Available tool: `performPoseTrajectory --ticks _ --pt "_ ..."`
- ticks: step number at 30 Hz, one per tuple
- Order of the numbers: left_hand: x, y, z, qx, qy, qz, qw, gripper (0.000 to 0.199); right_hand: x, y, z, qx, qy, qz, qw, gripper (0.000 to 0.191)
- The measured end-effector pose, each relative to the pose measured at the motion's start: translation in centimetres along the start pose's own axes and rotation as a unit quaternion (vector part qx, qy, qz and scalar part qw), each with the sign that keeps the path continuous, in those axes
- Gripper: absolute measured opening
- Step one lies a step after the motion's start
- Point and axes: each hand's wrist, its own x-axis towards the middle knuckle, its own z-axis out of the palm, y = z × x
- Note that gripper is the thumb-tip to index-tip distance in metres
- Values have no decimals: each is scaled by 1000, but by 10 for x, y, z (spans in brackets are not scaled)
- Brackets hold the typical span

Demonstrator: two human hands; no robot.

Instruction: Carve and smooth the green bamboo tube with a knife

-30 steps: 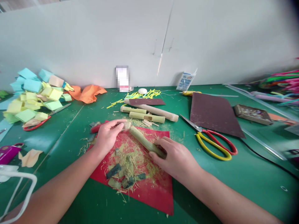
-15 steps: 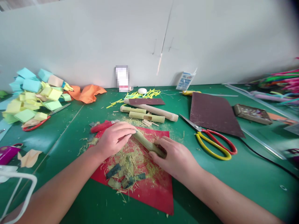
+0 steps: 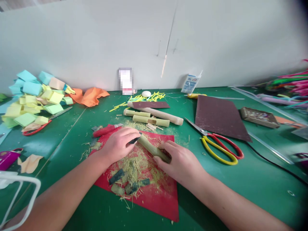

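Observation:
My right hand [image 3: 183,162] wraps round the near end of a pale green bamboo tube [image 3: 150,146], which slants over a red sheet [image 3: 166,202]. Pinched in my left hand [image 3: 120,141] is a small dark piece of sandpaper [image 3: 134,140], at the tube's far end. Shavings and dust [image 3: 131,163] cover much of the sheet, along with several dark, dusty scraps [image 3: 116,176]. Just behind my left hand lies a red-handled tool [image 3: 104,130] with a short metal end.
Cut bamboo pieces [image 3: 151,121] and a pale wooden stick [image 3: 163,115] lie beyond the sheet. To the right are large scissors [image 3: 218,146], a brown sheet [image 3: 218,118] and a small box [image 3: 260,117]. Paper blocks [image 3: 31,99] are heaped at left.
My left hand has turned slightly, so more of the dark sandpaper shows between its fingers. The right hand and the bamboo tube stay in place.

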Motion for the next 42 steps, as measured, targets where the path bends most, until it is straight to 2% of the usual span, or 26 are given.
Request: performPoseTrajectory --ticks 3,8,15,20,22,25,32,37,39,42 --pt "1 1 0 22 -2 -4 1000 38 0 0 0 0 4 -1 1000 13" --pt "1 0 0 14 21 -17 1000 27 1 0 0 3 1 -3 1000 13" --pt "-1 0 -7 -32 113 -165 979 23 1 1 0 9 -1 2 1000 13" --pt "-2 -7 -15 3 154 -202 967 19 1 1 0 4 -7 8 1000 15" --pt "-3 -13 -16 28 137 -212 967 17 1 1 0 1 -8 8 1000 15" --pt "-5 -20 -14 68 69 -219 971 18 1 2 0 -1 -3 6 1000 15" --pt "-5 -21 -13 93 78 -198 973 18 1 2 1 3 3 1 1000 14" --pt "-8 -28 -14 97 64 -219 969 17 1 2 0 1 -3 2 1000 14" --pt "-8 -25 -14 87 80 -219 969 18 1 1 0 0 -6 4 1000 15" --pt "-5 -12 -17 44 155 -195 968 20 1 0 -1 -2 -12 10 1000 15"
